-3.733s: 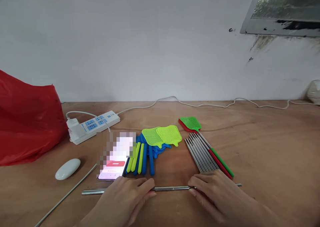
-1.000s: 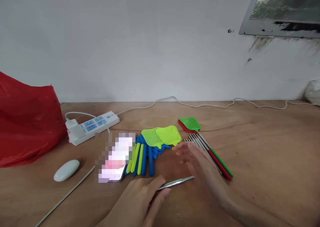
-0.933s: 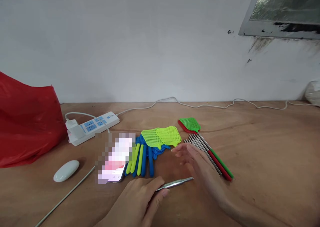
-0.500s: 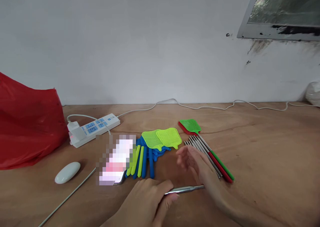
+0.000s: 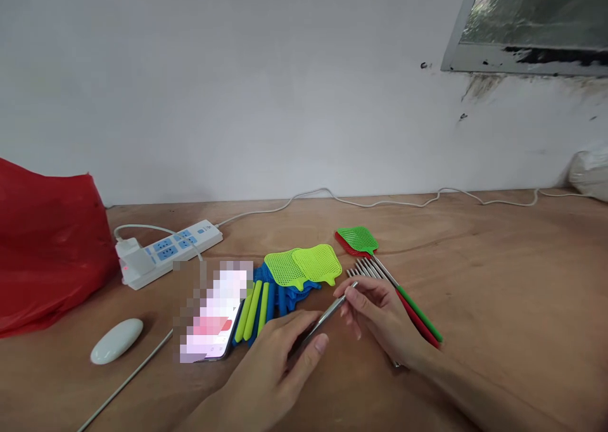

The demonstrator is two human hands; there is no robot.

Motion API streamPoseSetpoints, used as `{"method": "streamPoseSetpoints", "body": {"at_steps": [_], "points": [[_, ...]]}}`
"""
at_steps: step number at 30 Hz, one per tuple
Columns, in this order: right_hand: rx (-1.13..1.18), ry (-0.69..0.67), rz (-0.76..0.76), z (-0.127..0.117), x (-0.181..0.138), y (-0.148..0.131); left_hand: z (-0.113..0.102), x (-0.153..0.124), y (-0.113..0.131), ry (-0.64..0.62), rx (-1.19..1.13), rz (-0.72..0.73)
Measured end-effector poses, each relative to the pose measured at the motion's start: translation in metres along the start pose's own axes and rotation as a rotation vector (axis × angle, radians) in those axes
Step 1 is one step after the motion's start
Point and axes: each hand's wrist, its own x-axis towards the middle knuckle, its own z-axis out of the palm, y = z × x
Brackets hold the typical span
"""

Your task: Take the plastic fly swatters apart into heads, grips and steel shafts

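My left hand (image 5: 266, 368) is closed around a slim silver telescopic rod (image 5: 327, 315), which slants up and to the right. At its far tip, the thumb and forefinger of my right hand (image 5: 384, 315) pinch the rod. Behind my right hand lie several metal rods (image 5: 363, 267), partly hidden by it. Next to them are a green fly swatter (image 5: 357, 239) and a red one (image 5: 418, 321). Yellow-green fly swatter heads (image 5: 316, 262) overlap blue heads (image 5: 304, 292) further left. Yellow-green handles (image 5: 246, 315) and blue handles lie beside these, partly covered by my left hand.
A lit, blurred phone (image 5: 216, 321) lies left of the handles. Beyond it are a white power strip (image 5: 173, 249) with a plug and cable, a white computer mouse (image 5: 116, 341) and a red bag (image 5: 47, 242). A thin cord (image 5: 370, 203) runs along the wall.
My right hand has closed on the end of the rod. The rod has swung from nearly level to slanting upward. The view has shifted slightly.
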Motion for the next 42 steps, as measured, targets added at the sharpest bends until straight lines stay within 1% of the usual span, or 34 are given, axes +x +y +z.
{"method": "streamPoseSetpoints", "body": {"at_steps": [2, 5, 7, 10, 13, 16, 21, 26, 32, 38, 42], "points": [[0.053, 0.11, -0.031, -0.002, 0.003, -0.002, -0.004, 0.0, -0.005, 0.08, 0.0, 0.046], [0.129, 0.264, -0.01, -0.006, 0.006, -0.003, -0.009, 0.003, -0.016, 0.216, 0.123, 0.013], [0.138, 0.307, 0.038, -0.009, 0.007, -0.003, -0.012, 0.006, -0.023, 0.272, 0.255, -0.029], [0.106, 0.309, 0.114, -0.011, 0.007, -0.004, -0.016, 0.01, -0.03, 0.298, 0.468, -0.103], [0.075, 0.326, 0.148, -0.012, 0.007, -0.005, -0.021, 0.011, -0.034, 0.286, 0.666, -0.21], [0.063, 0.326, 0.171, -0.013, 0.008, -0.004, -0.026, 0.011, -0.034, 0.243, 0.783, -0.311], [0.09, 0.289, 0.202, -0.014, 0.009, -0.002, -0.028, 0.012, -0.033, 0.125, 0.833, -0.411], [0.027, 0.256, 0.258, -0.014, 0.009, -0.003, -0.028, 0.016, -0.036, 0.038, 0.834, -0.487], [0.028, 0.227, 0.274, -0.014, 0.009, -0.001, -0.026, 0.019, -0.044, 0.039, 0.818, -0.454], [0.052, 0.212, 0.235, -0.014, 0.008, 0.0, -0.021, 0.019, -0.05, 0.049, 0.804, -0.426], [0.059, 0.213, 0.238, -0.014, 0.008, -0.002, -0.018, 0.017, -0.051, 0.084, 0.817, -0.403]]}}
